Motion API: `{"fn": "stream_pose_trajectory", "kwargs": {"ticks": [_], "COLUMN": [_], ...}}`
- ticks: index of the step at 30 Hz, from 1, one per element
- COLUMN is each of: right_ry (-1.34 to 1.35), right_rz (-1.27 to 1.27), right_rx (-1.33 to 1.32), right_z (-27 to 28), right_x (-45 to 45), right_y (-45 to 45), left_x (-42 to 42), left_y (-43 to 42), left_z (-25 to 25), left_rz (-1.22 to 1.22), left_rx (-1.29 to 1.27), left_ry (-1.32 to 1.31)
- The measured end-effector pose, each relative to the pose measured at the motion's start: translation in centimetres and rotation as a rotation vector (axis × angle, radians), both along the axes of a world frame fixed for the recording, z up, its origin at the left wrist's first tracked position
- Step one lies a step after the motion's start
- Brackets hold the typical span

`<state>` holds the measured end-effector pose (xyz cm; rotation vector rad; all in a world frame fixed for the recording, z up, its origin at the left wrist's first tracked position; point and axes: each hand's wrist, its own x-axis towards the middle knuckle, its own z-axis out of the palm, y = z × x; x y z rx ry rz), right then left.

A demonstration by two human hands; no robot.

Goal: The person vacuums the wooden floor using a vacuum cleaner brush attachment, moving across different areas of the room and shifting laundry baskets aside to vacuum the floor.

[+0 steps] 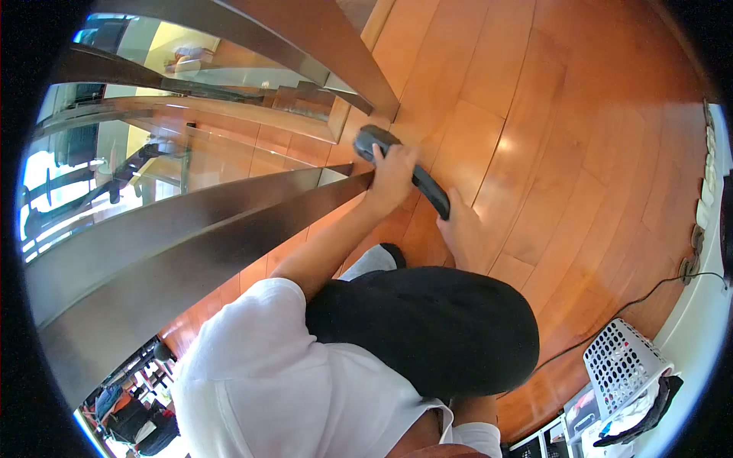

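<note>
A dark grey and black long-handled tool [431, 191], perhaps a brush or small vacuum, is held slantwise above the wooden floor. My left hand [395, 177] wraps round it near its wider head, close to the end of a metal rail. At the tool's lower, narrow end is my right hand [463, 229], its fingers closed on the handle. Parts of the fingers of both hands are hidden or blurred, and the underside of the tool does not show.
Brown metal rails [252, 206] with glass panels run along the left. A white perforated basket [622, 359] stands at the lower right by the wall. A black cable [634, 303] crosses the floor [550, 175]. My bent knee in black is below the hands.
</note>
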<state>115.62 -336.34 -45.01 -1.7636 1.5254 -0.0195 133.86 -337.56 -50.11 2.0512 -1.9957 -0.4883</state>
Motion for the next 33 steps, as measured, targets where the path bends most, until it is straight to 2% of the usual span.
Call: {"fn": "stream_pose_trajectory", "kwargs": {"ticks": [1,2,5,9,10,13,14,18,19,20,22,24,25,26,28,30,32,33], "right_ry": [0.012,-0.039,-0.102,-0.016,0.043,0.138,0.116,0.077,0.017,-0.041,0.222,0.023,0.010,-0.003,0.131,0.139,-0.025,-0.100], "right_rz": [-0.019,-0.092,-0.278,-0.402,-0.401,-0.457,-0.444,-0.385,-0.470,-0.553,-0.698,-0.904,-0.929,-0.951,-0.810,-0.850,-0.855,-0.831], "right_rx": [0.060,0.042,-0.036,-0.292,-0.310,-0.128,-0.164,-0.274,-0.256,-0.240,0.229,0.255,0.194,0.133,-0.133,-0.025,-0.075,-0.032], "right_z": [0.5,0.0,-2.5,-2.4,-2.1,-0.7,-0.8,-1.5,-2.5,-3.1,-2.1,-5.4,-6.9,-5.6,-3.3,-2.9,-5.4,-5.0], "right_x": [-1.1,-2.2,-4.7,-3.0,-2.5,-1.4,-1.8,-4.2,-4.8,-5.2,-5.5,-6.4,-7.1,-6.7,-5.7,-6.3,-8.1,-8.9], "right_y": [0.4,1.3,3.2,-1.7,-3.6,-8.0,-7.9,-2.9,0.5,4.0,8.7,11.9,13.2,12.3,7.2,2.4,-0.6,-1.5], "left_x": [-1.1,-2.1,-5.1,-5.5,-5.4,-5.6,-5.8,-7.6,-8.7,-9.5,-10.9,-11.9,-12.3,-12.7,-13.3,-14.3,-15.1,-15.4], "left_y": [0.1,-0.1,-1.9,-9.7,-11.9,-16.3,-16.8,-11.9,-9.4,-6.6,-2.5,-0.8,-1.5,-3.0,-6.9,-11.5,-15.0,-15.4], "left_z": [-0.2,-0.3,-0.8,-4.8,-4.4,-2.9,-2.7,-4.0,-4.9,-4.9,-3.9,-2.4,-2.6,-3.4,-3.9,-4.7,-4.9,-4.4], "left_rz": [-0.024,-0.092,-0.276,-0.431,-0.411,-0.368,-0.354,-0.422,-0.455,-0.510,-0.615,-0.712,-0.745,-0.781,-0.798,-0.811,-0.776,-0.754], "left_rx": [-0.028,0.071,-0.004,-0.340,-0.314,-0.296,-0.296,-0.291,-0.290,-0.279,-0.242,-0.189,-0.225,-0.261,-0.308,-0.375,-0.357,-0.314], "left_ry": [0.017,0.054,0.141,0.023,0.041,0.109,0.134,0.085,0.026,0.115,0.267,0.390,0.363,0.338,0.299,0.264,0.257,0.264]}}
